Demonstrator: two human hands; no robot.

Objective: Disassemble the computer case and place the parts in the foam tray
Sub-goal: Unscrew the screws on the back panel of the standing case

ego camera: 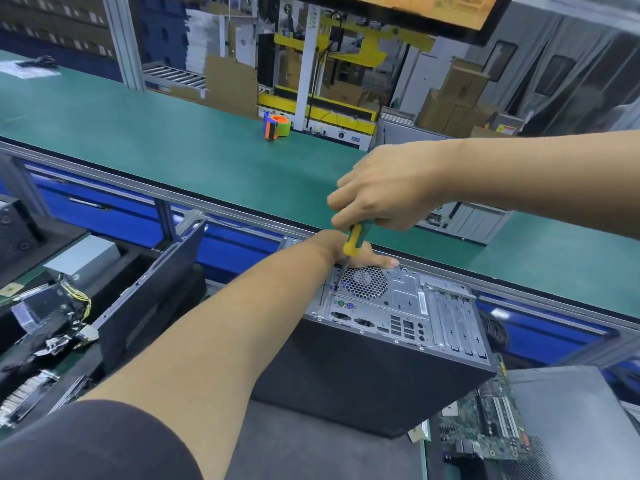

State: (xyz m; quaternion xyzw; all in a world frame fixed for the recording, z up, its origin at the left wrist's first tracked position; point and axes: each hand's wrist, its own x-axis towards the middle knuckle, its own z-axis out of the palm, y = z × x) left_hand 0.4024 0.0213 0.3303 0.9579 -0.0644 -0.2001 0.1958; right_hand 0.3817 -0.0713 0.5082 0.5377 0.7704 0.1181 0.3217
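Observation:
A black computer case [367, 368] stands on end with its silver rear panel [401, 306] facing up. My right hand [391, 188] grips a yellow and green screwdriver [353, 240], whose tip sits on the panel just left of the round fan grille [363, 282]. My left hand [367, 258] rests on the case's far top edge, behind the screwdriver, with a finger stretched out to the right. A black foam tray [114, 258] at the left holds a silver power supply [83, 258] and cabled parts [52, 317].
A black side panel [152, 296] leans upright at the tray's right side. A green motherboard [485, 420] lies at the lower right by a dark panel [571, 410]. Beyond runs a green conveyor belt [173, 133] with an orange tape dispenser [277, 125].

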